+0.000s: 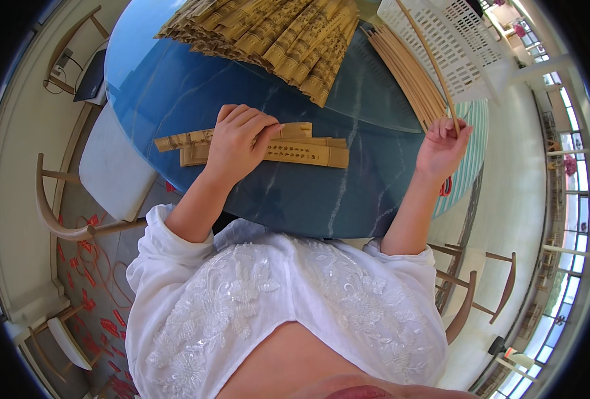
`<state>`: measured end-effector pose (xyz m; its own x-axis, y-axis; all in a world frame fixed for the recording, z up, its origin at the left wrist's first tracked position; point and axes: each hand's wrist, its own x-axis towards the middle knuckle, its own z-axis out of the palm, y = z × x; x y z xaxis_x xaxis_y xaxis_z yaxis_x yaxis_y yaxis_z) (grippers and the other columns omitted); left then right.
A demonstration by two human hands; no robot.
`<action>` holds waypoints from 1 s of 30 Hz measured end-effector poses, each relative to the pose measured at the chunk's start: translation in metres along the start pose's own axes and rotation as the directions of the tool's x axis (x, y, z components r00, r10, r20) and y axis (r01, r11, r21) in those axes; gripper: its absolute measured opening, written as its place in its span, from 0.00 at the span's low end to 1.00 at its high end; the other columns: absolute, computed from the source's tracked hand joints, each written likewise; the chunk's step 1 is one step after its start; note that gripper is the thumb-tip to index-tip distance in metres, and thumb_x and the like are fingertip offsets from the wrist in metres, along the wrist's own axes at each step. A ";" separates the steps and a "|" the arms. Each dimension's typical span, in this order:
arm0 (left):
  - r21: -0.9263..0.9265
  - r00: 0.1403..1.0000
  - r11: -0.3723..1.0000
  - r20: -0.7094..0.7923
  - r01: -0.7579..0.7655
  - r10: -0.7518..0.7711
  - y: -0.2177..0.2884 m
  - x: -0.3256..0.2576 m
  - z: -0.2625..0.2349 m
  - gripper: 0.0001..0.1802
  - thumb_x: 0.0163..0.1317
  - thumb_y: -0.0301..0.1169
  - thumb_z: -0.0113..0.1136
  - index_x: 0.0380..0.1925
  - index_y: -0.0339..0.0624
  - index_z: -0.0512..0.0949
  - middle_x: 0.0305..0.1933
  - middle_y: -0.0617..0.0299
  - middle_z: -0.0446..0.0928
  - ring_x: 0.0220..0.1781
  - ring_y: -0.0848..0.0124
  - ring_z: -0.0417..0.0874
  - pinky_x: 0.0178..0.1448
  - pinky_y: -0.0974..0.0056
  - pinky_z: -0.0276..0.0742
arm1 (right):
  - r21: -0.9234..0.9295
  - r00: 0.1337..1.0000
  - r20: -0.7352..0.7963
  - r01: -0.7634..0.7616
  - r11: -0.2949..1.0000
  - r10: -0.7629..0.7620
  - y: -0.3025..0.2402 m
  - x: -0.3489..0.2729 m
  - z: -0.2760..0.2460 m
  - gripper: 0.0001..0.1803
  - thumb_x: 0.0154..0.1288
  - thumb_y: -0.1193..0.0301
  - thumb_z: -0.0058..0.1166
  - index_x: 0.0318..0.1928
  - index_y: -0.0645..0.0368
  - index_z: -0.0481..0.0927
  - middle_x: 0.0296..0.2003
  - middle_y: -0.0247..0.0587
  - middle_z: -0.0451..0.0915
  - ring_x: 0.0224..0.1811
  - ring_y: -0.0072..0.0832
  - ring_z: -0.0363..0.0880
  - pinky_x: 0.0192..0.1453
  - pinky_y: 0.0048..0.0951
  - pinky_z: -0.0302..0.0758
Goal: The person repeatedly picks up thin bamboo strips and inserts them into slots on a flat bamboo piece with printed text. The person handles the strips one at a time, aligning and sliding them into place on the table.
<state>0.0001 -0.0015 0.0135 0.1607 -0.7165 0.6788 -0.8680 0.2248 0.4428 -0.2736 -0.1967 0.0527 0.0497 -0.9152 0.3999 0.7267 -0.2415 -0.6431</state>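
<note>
Slats [295, 149] lying flat under your pressing left hand [238, 143], you are pinching one thin stick [434, 63] in your right hand [441, 149], best kept steady.

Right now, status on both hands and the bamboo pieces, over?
Left hand flat on the short stack of bamboo slats. Right hand pinching one thin bamboo stick. Stick bundle lies beside it; nothing between the hands.
</note>
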 end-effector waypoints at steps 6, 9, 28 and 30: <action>0.000 1.000 1.000 -0.024 -0.003 0.003 -0.004 -0.002 0.004 0.04 0.55 0.28 0.67 0.25 0.43 0.80 0.26 0.64 0.78 0.32 0.65 0.78 0.45 0.62 0.68 | -0.126 0.989 0.121 -0.073 0.989 0.088 0.001 0.000 -0.002 0.23 0.76 0.58 0.45 0.23 0.56 0.73 0.11 0.29 0.58 0.15 0.19 0.51 0.24 0.25 0.49; 0.002 1.000 1.000 -0.030 -0.001 0.001 -0.003 -0.002 0.003 0.04 0.55 0.28 0.67 0.25 0.43 0.80 0.26 0.64 0.78 0.31 0.65 0.78 0.45 0.62 0.68 | -0.206 0.995 0.078 -0.038 0.978 0.055 0.002 -0.001 0.001 0.24 0.76 0.58 0.45 0.21 0.55 0.72 0.10 0.29 0.58 0.14 0.18 0.50 0.22 0.24 0.49; 0.001 0.995 1.000 -0.095 0.009 -0.009 -0.003 -0.001 0.002 0.04 0.54 0.27 0.67 0.25 0.44 0.80 0.26 0.65 0.79 0.31 0.66 0.78 0.44 0.62 0.69 | -0.262 0.918 0.200 -0.288 0.921 0.344 0.035 -0.025 0.012 0.18 0.74 0.62 0.49 0.28 0.60 0.77 0.20 0.34 0.72 0.22 0.20 0.65 0.27 0.23 0.61; 0.006 0.996 1.000 -0.094 0.009 -0.009 -0.002 0.000 0.001 0.04 0.54 0.27 0.67 0.25 0.44 0.80 0.26 0.65 0.79 0.31 0.66 0.78 0.44 0.62 0.69 | -0.284 0.871 0.229 -0.367 0.886 0.434 0.043 -0.032 0.016 0.18 0.74 0.62 0.50 0.29 0.61 0.78 0.20 0.34 0.72 0.22 0.20 0.65 0.27 0.23 0.62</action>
<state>0.0013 -0.0025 0.0117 0.2115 -0.6534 0.7268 -0.8693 0.2142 0.4455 -0.2326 -0.1724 0.0223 0.5159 -0.8282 0.2188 0.4306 0.0299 -0.9021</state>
